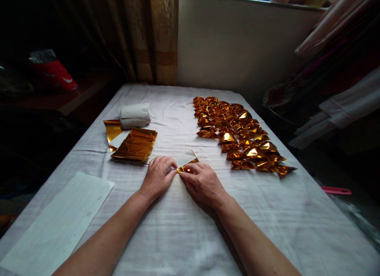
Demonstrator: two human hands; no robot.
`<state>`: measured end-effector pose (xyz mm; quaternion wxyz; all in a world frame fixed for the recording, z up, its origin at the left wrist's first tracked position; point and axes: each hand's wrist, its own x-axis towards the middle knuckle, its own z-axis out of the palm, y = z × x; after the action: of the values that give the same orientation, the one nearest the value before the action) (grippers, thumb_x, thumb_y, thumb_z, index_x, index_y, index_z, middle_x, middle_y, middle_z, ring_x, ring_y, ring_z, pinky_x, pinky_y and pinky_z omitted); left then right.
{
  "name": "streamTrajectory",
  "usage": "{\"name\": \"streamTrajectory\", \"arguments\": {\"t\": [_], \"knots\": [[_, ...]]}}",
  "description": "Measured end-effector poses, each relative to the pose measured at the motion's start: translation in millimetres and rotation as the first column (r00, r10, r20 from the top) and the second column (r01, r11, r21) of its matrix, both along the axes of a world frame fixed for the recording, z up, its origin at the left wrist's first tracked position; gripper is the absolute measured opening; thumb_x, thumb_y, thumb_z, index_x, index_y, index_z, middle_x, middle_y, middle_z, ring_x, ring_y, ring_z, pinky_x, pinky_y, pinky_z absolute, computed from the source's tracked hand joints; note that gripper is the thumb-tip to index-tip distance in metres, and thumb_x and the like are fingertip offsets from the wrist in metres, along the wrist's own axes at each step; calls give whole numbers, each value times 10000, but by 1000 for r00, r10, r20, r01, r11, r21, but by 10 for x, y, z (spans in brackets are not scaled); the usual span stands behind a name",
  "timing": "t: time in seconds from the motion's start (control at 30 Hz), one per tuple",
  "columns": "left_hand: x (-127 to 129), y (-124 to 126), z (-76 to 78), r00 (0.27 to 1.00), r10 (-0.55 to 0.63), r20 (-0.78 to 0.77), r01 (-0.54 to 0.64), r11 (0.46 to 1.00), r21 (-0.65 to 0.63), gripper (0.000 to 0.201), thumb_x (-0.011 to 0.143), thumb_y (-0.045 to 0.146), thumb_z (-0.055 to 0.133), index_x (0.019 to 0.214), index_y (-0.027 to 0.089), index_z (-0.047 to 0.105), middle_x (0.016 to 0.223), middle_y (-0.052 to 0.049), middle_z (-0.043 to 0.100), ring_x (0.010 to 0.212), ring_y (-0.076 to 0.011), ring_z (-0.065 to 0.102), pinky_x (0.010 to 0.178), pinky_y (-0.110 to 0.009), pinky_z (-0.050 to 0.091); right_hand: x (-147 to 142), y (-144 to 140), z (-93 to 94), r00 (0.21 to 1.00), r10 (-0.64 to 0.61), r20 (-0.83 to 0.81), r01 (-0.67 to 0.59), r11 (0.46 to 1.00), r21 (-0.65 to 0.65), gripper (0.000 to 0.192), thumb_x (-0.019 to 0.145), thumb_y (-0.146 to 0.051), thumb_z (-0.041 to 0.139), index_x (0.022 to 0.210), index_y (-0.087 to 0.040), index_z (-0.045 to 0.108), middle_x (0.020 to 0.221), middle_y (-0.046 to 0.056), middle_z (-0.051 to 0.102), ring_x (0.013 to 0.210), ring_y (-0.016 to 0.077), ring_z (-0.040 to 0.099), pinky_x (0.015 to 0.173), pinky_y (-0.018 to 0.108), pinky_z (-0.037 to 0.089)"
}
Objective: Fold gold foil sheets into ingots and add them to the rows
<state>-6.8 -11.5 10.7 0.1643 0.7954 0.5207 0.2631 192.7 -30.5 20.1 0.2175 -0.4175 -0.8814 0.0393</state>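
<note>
Between my hands, just above or on the white cloth, is a sheet of gold foil paper (186, 158) with a white back, its near edge folded over. My left hand (159, 174) pinches the left end of the fold between thumb and fingers. On the right end, my right hand (203, 182) is closed with its fingertips pressed on the gold strip. Left of my hands lies a stack of gold foil sheets (137, 144). Several rows of folded gold foil pieces (228, 137) stand on the right side of the table.
A white roll (135, 115) rests behind the foil stack, beside a loose foil sheet (113, 130). Lined paper (59, 224) lies at the front left of the cloth-covered table (166, 102). A red package (55, 72) is on a side table. Clothes (350, 98) hang at the right.
</note>
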Motion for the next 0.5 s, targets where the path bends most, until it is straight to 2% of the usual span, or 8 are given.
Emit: {"name": "streamTrajectory", "arguments": {"t": [0.23, 0.5], "knots": [[-19, 11, 4, 1000, -15, 15, 15, 1000, -6, 91, 856, 166, 575, 868, 249, 611, 1013, -2, 676, 1027, -217, 554, 944, -394, 389, 94, -7, 56, 1000, 28, -8, -28, 1000, -14, 185, 900, -228, 583, 994, -269, 737, 1088, 30, 717, 967, 203, 624, 865, 362, 463], [-56, 38, -12, 999, -25, 32, 26, 999, -26, 152, 827, 126, 543, 871, 252, 617, 1021, -2, 687, 1030, -215, 568, 939, -390, 409, 169, -19, 18, 997, 63, -46, -63, 998, -1, 200, 874, -198, 599, 1004, -272, 733, 1103, 31, 726, 1012, 200, 639, 891, 361, 481]]}}
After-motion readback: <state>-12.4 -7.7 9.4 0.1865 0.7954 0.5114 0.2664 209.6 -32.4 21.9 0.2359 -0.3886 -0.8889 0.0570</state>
